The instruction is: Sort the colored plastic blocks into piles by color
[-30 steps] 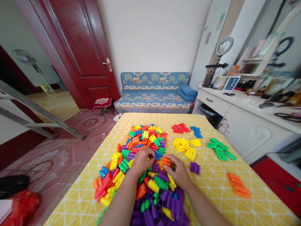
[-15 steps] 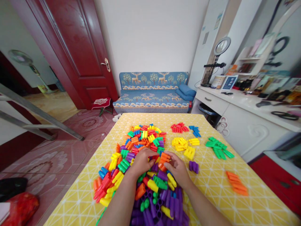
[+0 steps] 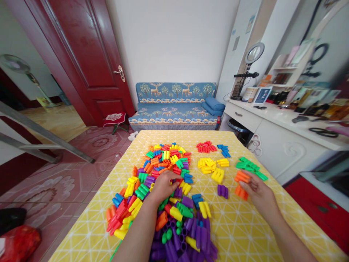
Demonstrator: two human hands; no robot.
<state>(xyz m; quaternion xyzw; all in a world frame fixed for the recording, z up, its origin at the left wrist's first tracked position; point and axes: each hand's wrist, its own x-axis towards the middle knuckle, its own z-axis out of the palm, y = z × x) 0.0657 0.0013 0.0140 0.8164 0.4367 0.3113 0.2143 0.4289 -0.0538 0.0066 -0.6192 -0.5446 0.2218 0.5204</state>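
Note:
A big heap of mixed coloured plastic blocks [image 3: 160,182] covers the left half of the yellow-clothed table [image 3: 245,225]. My left hand [image 3: 163,185] rests on the heap with its fingers curled into the blocks; what they grip is hidden. My right hand [image 3: 259,192] is out over the right side of the table, closed on orange blocks [image 3: 241,179]. Small sorted piles lie beyond: red blocks [image 3: 205,147], blue blocks [image 3: 224,150], yellow blocks [image 3: 212,167], green blocks [image 3: 249,167] and a purple block [image 3: 223,190].
A white dresser [image 3: 286,145] with bottles and a ring light [image 3: 252,54] stands to the right. Behind the table are a blue patterned sofa [image 3: 174,107], a small red stool [image 3: 116,119] and a dark red door [image 3: 84,54]. A metal ladder [image 3: 40,142] leans at left.
My right hand lifted orange blocks out of the heap and carried them right, towards the green pile. My left hand stayed on the heap. The view shifted slightly.

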